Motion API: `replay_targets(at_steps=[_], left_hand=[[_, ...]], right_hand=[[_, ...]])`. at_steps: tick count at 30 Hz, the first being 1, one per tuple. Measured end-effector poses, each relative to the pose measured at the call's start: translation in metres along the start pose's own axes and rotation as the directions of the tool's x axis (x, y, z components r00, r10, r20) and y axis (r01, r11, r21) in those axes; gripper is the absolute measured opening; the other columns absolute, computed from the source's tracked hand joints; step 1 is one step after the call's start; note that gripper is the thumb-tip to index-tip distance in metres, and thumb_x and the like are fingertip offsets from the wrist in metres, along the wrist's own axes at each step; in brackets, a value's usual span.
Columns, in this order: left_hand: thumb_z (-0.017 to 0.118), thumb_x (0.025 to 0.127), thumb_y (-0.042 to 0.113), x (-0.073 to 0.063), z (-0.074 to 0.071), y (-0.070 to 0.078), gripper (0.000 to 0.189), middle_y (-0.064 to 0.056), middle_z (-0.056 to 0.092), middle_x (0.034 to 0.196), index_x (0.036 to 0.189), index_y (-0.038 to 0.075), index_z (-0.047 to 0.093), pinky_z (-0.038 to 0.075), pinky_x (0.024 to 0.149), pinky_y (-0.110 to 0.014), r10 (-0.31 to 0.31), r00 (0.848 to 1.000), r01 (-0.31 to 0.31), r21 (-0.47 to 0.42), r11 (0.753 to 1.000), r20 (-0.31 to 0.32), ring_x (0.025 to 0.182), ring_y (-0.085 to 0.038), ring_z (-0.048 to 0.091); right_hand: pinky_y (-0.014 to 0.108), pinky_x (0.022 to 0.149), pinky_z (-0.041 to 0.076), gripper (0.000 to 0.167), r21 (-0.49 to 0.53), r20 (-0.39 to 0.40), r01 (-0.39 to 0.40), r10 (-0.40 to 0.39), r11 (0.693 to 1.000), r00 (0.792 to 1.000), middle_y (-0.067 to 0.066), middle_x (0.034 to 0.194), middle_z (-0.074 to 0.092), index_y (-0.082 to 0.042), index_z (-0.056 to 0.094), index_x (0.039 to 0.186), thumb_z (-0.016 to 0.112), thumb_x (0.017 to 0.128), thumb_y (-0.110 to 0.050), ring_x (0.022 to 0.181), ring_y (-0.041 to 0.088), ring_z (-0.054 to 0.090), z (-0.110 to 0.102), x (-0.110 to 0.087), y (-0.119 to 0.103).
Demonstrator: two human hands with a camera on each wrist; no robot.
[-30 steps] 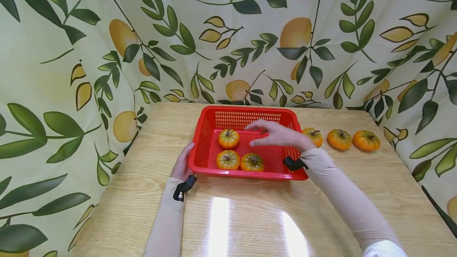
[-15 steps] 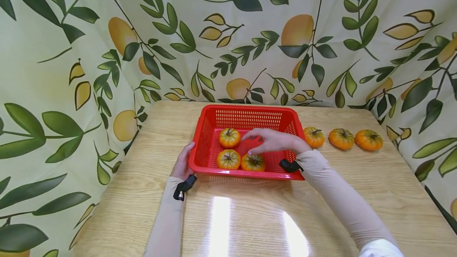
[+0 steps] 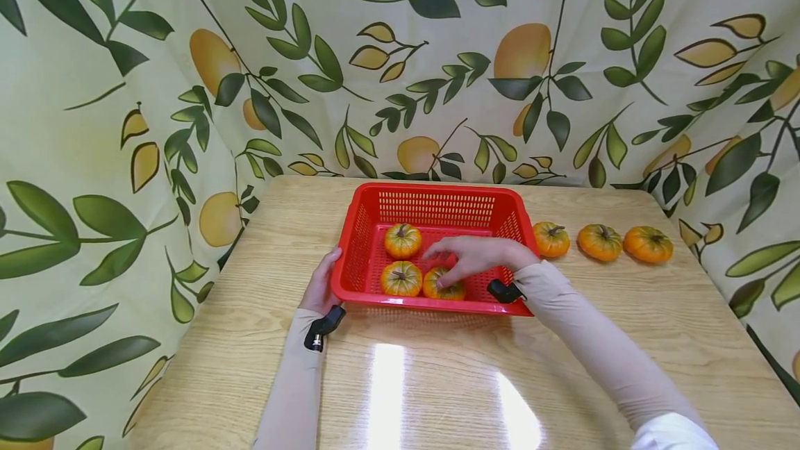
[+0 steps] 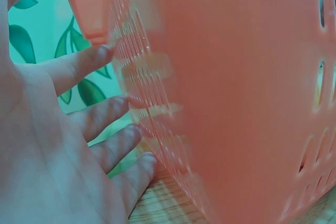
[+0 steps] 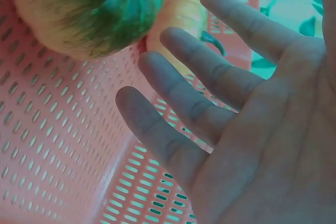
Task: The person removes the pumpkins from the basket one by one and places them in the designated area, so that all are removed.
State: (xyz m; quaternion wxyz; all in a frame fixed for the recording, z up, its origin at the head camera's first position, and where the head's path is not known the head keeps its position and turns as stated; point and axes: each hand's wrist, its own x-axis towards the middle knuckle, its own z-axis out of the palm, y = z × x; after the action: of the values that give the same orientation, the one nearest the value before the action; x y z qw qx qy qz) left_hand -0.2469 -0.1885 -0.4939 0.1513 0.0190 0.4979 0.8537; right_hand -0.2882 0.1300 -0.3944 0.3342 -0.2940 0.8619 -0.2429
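Observation:
A red plastic basket (image 3: 437, 306) with slotted walls stands on the table, holding three small orange-and-green pumpkins. My left hand (image 3: 319, 287) rests against its left side, the thumb at the rim; in the left wrist view the straight, spread fingers touch the outer wall. Inside the basket my right hand (image 3: 473, 255) reaches over the front right pumpkin (image 3: 451, 288), with the thumb low against or just above it. Its fingers look spread in the right wrist view, not wrapped round the pumpkin (image 5: 94, 14). Beside it lie a front left pumpkin (image 3: 401, 278) and a rear pumpkin (image 3: 403, 241).
To the right of the basket, three more pumpkins sit in a row on the wooden table (image 3: 250, 339): a near one (image 3: 551, 239), a middle one (image 3: 599, 242) and a far one (image 3: 648, 244). A leaf-patterned curtain (image 3: 350, 75) hangs behind and at both sides.
My right hand has come down and slightly forward from above the basket floor to the front right pumpkin. The left hand stays at the basket's side, and the pumpkins keep their places.

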Motion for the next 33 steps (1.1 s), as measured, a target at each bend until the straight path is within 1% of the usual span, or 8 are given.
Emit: replay_targets(at_steps=[6,9,12,16,20,23,28,33], left_hand=[[0.044,0.104,0.043,-0.001,0.001,0.001,0.044,-0.002,0.065,0.122,0.143,0.024,0.044,0.057,0.089,-0.031,-0.014,1.000,0.014,-0.004,1.000,-0.006,0.106,-0.016,0.065],[0.044,0.104,0.044,-0.002,0.001,0.002,0.045,-0.002,0.064,0.123,0.144,0.023,0.043,0.057,0.090,-0.032,-0.017,1.000,0.017,-0.011,1.000,-0.006,0.106,-0.016,0.065],[0.045,0.104,0.043,-0.002,0.001,0.002,0.045,-0.003,0.064,0.124,0.144,0.023,0.043,0.056,0.090,-0.032,-0.021,1.000,0.020,-0.017,1.000,-0.013,0.107,-0.016,0.064],[0.044,0.104,0.043,-0.002,0.000,0.002,0.044,-0.002,0.064,0.124,0.143,0.024,0.044,0.056,0.091,-0.033,-0.028,0.999,0.027,-0.015,1.000,-0.021,0.108,-0.017,0.064],[0.043,0.104,0.042,-0.002,0.000,0.001,0.043,-0.001,0.064,0.124,0.143,0.025,0.044,0.056,0.093,-0.033,-0.030,0.999,0.030,-0.014,0.999,-0.015,0.109,-0.017,0.064],[0.042,0.104,0.042,-0.002,0.000,0.001,0.042,-0.001,0.064,0.124,0.142,0.025,0.045,0.056,0.093,-0.034,-0.032,0.999,0.032,-0.014,0.999,-0.009,0.109,-0.017,0.064],[0.043,0.104,0.042,-0.002,0.000,0.001,0.041,0.000,0.066,0.121,0.141,0.026,0.045,0.056,0.094,-0.033,-0.028,0.999,0.029,-0.016,0.999,0.015,0.108,-0.017,0.064],[0.043,0.104,0.043,-0.002,0.001,0.003,0.042,0.000,0.065,0.121,0.143,0.027,0.043,0.055,0.093,-0.033,-0.023,0.999,0.023,-0.011,1.000,0.024,0.108,-0.017,0.064]], right_hand=[[0.051,0.113,0.043,0.059,-0.158,0.033,0.012,-0.007,0.987,0.999,0.006,0.146,0.053,-0.020,0.055,0.142,0.076,0.089,-0.037,0.130,0.026,0.050,0.001,0.002,-0.007],[0.049,0.114,0.043,0.058,-0.216,0.053,-0.011,0.023,0.976,0.998,0.004,0.145,0.054,-0.021,0.055,0.143,0.075,0.090,-0.036,0.129,0.024,0.050,0.002,0.002,-0.012],[0.048,0.113,0.044,0.059,-0.249,0.069,-0.038,0.057,0.968,0.996,0.002,0.141,0.055,-0.021,0.055,0.142,0.076,0.089,-0.036,0.126,0.022,0.051,0.002,0.004,-0.016],[0.047,0.110,0.046,0.059,-0.267,0.080,-0.075,0.100,0.961,0.992,0.000,0.135,0.057,-0.023,0.056,0.141,0.078,0.087,-0.036,0.122,0.021,0.052,0.003,0.006,-0.022],[0.047,0.111,0.045,0.057,-0.272,0.087,-0.101,0.129,0.957,0.988,-0.001,0.135,0.057,-0.028,0.056,0.139,0.078,0.087,-0.035,0.122,0.021,0.051,0.003,0.009,-0.025],[0.047,0.113,0.043,0.057,-0.269,0.097,-0.110,0.140,0.957,0.985,0.000,0.138,0.056,-0.029,0.056,0.140,0.078,0.087,-0.034,0.125,0.021,0.050,0.003,0.010,-0.025],[0.048,0.114,0.042,0.060,-0.271,0.112,-0.116,0.151,0.956,0.982,0.002,0.140,0.055,-0.027,0.054,0.143,0.078,0.088,-0.032,0.126,0.022,0.049,0.004,0.013,-0.022],[0.048,0.114,0.042,0.057,-0.283,0.094,-0.113,0.145,0.953,0.985,0.002,0.138,0.056,-0.027,0.056,0.140,0.078,0.088,-0.032,0.125,0.023,0.051,0.003,0.015,-0.020]])
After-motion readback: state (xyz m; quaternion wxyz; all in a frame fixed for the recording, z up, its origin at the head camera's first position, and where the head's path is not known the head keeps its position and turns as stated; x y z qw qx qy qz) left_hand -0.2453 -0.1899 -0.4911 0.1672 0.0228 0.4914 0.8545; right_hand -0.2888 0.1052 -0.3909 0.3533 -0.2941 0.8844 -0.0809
